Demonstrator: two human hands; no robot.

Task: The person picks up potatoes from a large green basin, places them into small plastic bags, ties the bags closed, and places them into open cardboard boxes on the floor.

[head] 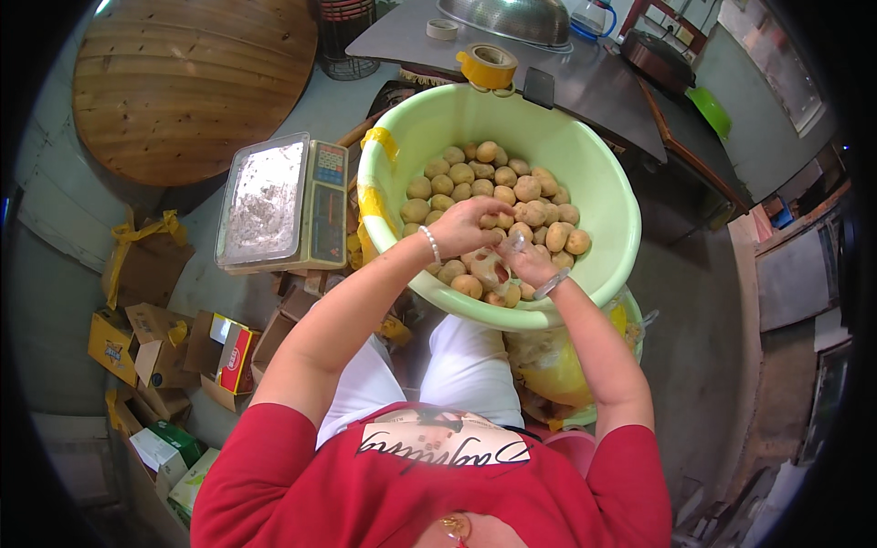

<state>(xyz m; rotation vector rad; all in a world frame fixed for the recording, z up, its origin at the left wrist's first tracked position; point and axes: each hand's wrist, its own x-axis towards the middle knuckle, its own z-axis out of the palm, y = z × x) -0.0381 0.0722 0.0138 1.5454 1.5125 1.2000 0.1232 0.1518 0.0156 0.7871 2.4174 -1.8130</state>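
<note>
A wide pale-green plastic basin [596,205] stands before me, holding a heap of round, tan, potato-like produce [527,188]. Both hands work low inside it, above the near part of the heap. My left hand [469,226] has bent fingers over the produce; whether they grip a piece is unclear. Close beside it, my right hand [527,264] pinches some crinkled clear plastic film [515,242]. Below the two hands lies a clear plastic bag [492,270] with something reddish-brown showing through it. Yellow tape [373,202] wraps the basin's left rim.
Left of the basin is a digital scale [264,205]. A tape roll [488,65] and a dark phone [539,88] lie at the grey table's [603,89] edge. Cardboard boxes [164,342] crowd the left floor. Plastic bags [555,366] sit under the basin's near right side.
</note>
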